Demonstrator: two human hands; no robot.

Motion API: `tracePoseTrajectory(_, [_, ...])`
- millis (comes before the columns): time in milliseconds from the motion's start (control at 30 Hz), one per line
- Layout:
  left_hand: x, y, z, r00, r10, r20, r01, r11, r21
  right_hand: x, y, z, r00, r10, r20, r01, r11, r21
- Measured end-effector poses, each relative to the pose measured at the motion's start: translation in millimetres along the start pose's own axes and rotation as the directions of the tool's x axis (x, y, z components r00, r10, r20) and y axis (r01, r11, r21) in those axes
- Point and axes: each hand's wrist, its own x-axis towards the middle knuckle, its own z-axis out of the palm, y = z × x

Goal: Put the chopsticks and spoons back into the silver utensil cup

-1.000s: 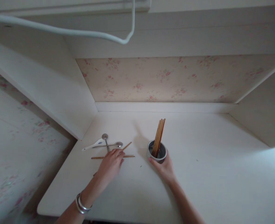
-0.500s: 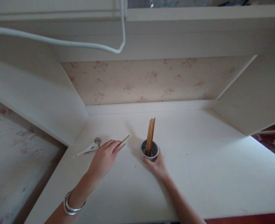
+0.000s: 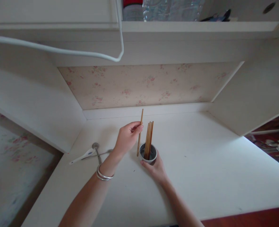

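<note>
My left hand [image 3: 128, 135] pinches a wooden chopstick [image 3: 140, 138], held nearly upright just left of a small metal cup [image 3: 141, 155]. Its lower end is beside the cup's rim, outside the opening; whether a second stick is lined up behind it, I cannot tell. My right hand [image 3: 157, 170] is wrapped round the near right side of the cup, thumb at the front. Several wooden chopsticks [image 3: 149, 138] stand in the cup, leaning slightly right at the top.
A white ceramic spoon [image 3: 84, 156] and long-handled metal spoons [image 3: 95, 146] lie crossed on the white tabletop [image 3: 200, 176], left of my hands. A white cable [image 3: 87, 54] hangs in front of the upper cabinet. Plastic bottles [image 3: 170, 11] are on the shelf above.
My left hand has moved right and away from me, from near the spoons to the cup, turning the chopstick upright. My right hand still holds the cup. The view has shifted slightly.
</note>
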Motion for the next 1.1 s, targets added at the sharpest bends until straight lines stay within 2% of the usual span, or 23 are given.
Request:
tracePoseTrajectory(233, [11,24,-4,0.993,0.083,-0.088,-0.092,0.991,-0.101,1,-1,-2,1.0,-0.002,0.02,0.002,1.0,0.019])
tracePoseTrajectory(333, [15,23,1,0.994,0.092,-0.064,-0.098,0.991,-0.096,1,0,-1,1.0,-0.005,0.022,0.005,1.0,0.027])
tracePoseTrajectory(600, [-3,-33,31,0.998,0.051,0.036,-0.056,0.988,0.147,2,-1,1,1.0,-0.003,0.011,0.003,1.0,0.025])
tracePoseTrajectory(767, [-14,-59,37,1.0,-0.009,0.014,0.007,0.986,0.167,2,-4,1,1.0,0.0,0.016,0.0,1.0,0.003])
tracePoseTrajectory(933, [-19,-68,35,0.998,-0.041,0.051,0.036,0.995,0.093,1,-4,0,1.0,0.009,0.01,-0.009,1.0,-0.01])
tracePoseTrajectory(1100, [-38,-73,32,0.981,-0.156,0.113,0.17,0.976,-0.132,-1,-10,0,1.0,-0.009,0.022,0.009,1.0,0.006])
